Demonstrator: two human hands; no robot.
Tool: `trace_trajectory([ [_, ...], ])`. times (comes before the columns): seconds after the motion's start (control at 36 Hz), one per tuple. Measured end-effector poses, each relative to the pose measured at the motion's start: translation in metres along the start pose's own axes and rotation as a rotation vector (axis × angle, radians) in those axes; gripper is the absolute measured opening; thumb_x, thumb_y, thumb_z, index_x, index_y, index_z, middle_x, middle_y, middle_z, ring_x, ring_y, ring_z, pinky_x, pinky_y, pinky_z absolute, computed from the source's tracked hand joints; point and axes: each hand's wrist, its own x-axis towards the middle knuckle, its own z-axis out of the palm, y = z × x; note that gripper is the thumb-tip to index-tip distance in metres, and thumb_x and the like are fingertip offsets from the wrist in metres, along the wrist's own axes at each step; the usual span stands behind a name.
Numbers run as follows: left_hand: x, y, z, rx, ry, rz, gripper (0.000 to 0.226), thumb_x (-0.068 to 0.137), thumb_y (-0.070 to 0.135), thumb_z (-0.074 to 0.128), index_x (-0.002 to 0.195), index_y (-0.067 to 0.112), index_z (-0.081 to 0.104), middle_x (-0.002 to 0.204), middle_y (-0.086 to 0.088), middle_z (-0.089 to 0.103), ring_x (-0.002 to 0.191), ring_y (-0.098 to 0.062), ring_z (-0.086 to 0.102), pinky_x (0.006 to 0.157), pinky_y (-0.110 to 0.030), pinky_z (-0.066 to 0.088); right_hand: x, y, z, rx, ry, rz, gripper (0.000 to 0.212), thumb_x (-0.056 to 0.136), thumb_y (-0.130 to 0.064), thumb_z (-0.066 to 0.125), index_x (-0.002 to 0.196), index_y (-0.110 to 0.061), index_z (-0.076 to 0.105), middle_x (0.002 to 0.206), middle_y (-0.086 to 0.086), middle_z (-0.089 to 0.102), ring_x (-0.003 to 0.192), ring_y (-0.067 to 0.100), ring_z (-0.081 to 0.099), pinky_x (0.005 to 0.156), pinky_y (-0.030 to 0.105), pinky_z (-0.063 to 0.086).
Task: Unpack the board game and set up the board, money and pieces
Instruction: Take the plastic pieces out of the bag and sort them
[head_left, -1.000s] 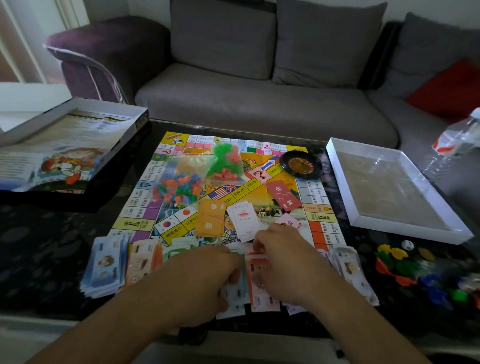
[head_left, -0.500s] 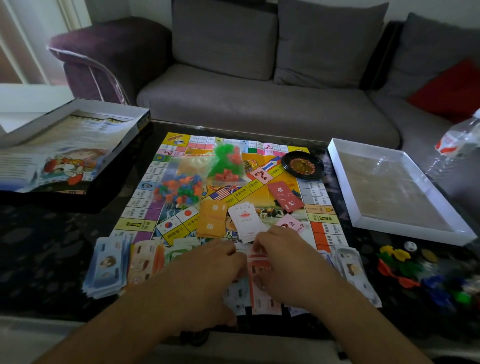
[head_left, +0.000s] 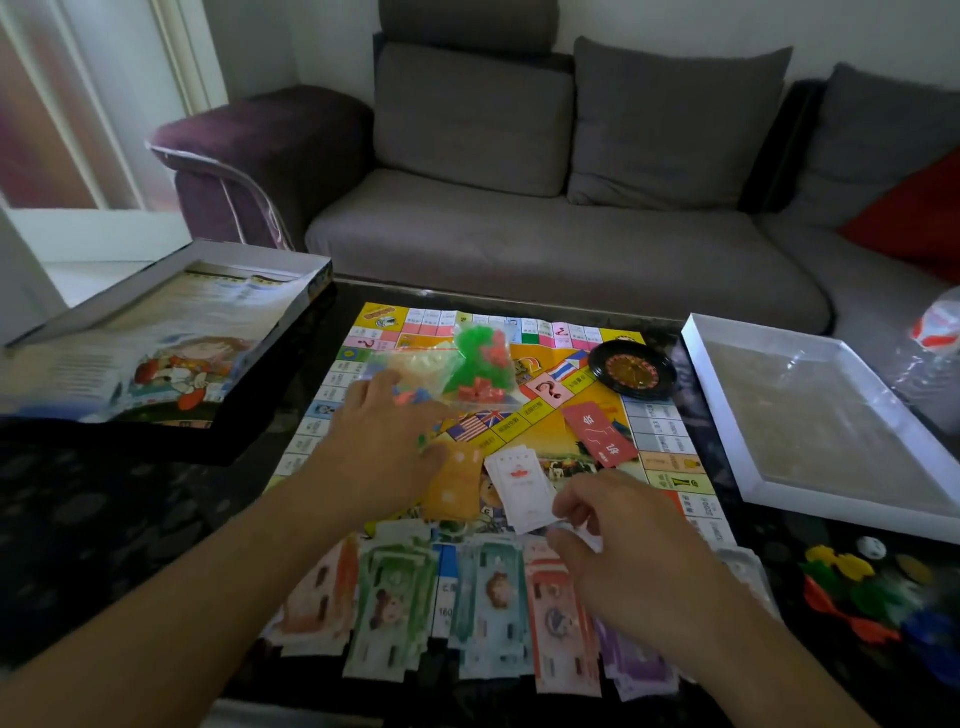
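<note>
Reaching over the board (head_left: 519, 415), we see left hand (head_left: 387, 441) flat, fingers spread on the piece bag (head_left: 410, 397), right hand (head_left: 618, 540) apart, pinching white cards (head_left: 519, 488).

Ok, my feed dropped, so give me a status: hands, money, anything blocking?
Left hand open, reaching over the bag of coloured pieces. Right hand pinching a white card. Money stacks fanned along board's near edge. Nothing blocking.
</note>
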Motion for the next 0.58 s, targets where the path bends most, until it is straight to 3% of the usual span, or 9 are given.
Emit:
trace_trajectory([
  [0.06,0.02,-0.016,0.012,0.036,-0.039,-0.061,0.04,0.099,0.051,0.046,0.138,0.044,0.052,0.156,-0.016,0.034,0.148,-0.042,0.028,0.119,-0.058,0.031,0.001,-0.004,-0.001,0.017,-0.007,-0.003,0.009,0.101,-0.036,0.066,0.104,-0.038,0.058,0.105,-0.022,0.052,0.099,-0.005,0.05,0.087,0.017,0.044],
  [0.14,0.036,-0.024,0.018,0.059,-0.096,-0.073,0.03,0.105,0.039,0.039,0.12,0.025,0.061,0.128,-0.007,0.062,0.119,-0.028,0.057,0.104,-0.046,0.047,0.005,-0.007,0.0,0.02,-0.016,0.003,0.011,0.101,-0.035,0.066,0.105,-0.039,0.057,0.105,-0.022,0.052,0.098,-0.005,0.05,0.086,0.017,0.045],
  [0.19,0.045,-0.023,0.016,-0.048,-0.022,-0.109,0.029,0.107,0.032,0.043,0.111,0.013,0.065,0.106,-0.007,0.069,0.089,-0.023,0.064,0.075,-0.035,0.054,0.008,-0.006,-0.001,0.023,-0.011,0.013,0.011,0.101,-0.036,0.066,0.105,-0.039,0.057,0.104,-0.022,0.052,0.099,-0.003,0.05,0.089,0.019,0.047],
  [0.22,0.046,-0.021,0.012,-0.108,0.025,-0.151,0.029,0.107,0.028,0.045,0.106,0.009,0.067,0.096,-0.007,0.07,0.077,-0.019,0.063,0.061,-0.026,0.048,0.009,-0.006,-0.002,0.024,-0.005,0.019,0.01,0.1,-0.036,0.066,0.104,-0.039,0.057,0.104,-0.022,0.052,0.1,-0.003,0.05,0.09,0.02,0.048],
  [0.28,0.048,-0.021,0.004,-0.175,0.127,-0.233,0.028,0.107,0.025,0.046,0.096,0.009,0.067,0.083,-0.002,0.066,0.065,-0.012,0.06,0.048,-0.019,0.038,0.012,-0.005,-0.003,0.037,0.021,0.026,0.009,0.1,-0.036,0.067,0.105,-0.038,0.059,0.103,-0.023,0.053,0.1,-0.003,0.051,0.089,0.018,0.047],
  [0.36,0.045,-0.025,-0.01,-0.327,0.3,-0.249,0.009,0.098,0.025,0.062,0.104,0.019,0.065,0.1,0.003,0.065,0.076,-0.009,0.063,0.061,-0.026,0.055,0.017,-0.008,-0.006,0.08,0.037,0.035,0.006,0.1,-0.033,0.067,0.103,-0.036,0.063,0.102,-0.021,0.058,0.096,-0.005,0.054,0.078,0.011,0.045],
  [0.44,0.031,-0.019,-0.023,-0.507,0.364,-0.196,0.036,0.083,0.025,0.085,0.106,0.031,0.057,0.105,0.011,0.062,0.085,-0.004,0.059,0.066,-0.019,0.046,0.024,-0.01,-0.011,0.182,0.044,0.036,0.01,0.1,-0.026,0.068,0.099,-0.036,0.066,0.097,-0.018,0.064,0.093,-0.004,0.058,0.077,0.012,0.048],
  [0.53,0.017,-0.006,-0.039,-0.794,0.374,-0.115,0.025,0.088,0.015,0.081,0.102,0.026,0.064,0.098,0.005,0.068,0.084,-0.011,0.069,0.061,-0.02,0.053,0.033,-0.013,-0.02,0.311,0.088,0.032,0.017,0.101,-0.019,0.066,0.099,-0.036,0.066,0.097,-0.017,0.067,0.094,-0.007,0.059,0.077,0.011,0.049],
  [0.58,0.009,-0.002,-0.049,-0.937,0.299,-0.052,0.022,0.094,0.005,0.073,0.099,0.026,0.069,0.098,-0.002,0.07,0.084,-0.016,0.072,0.056,-0.018,0.055,0.042,-0.017,-0.029,0.438,0.14,0.046,0.018,0.103,-0.021,0.064,0.107,-0.039,0.065,0.106,-0.019,0.066,0.096,-0.008,0.061,0.079,0.013,0.051],
])
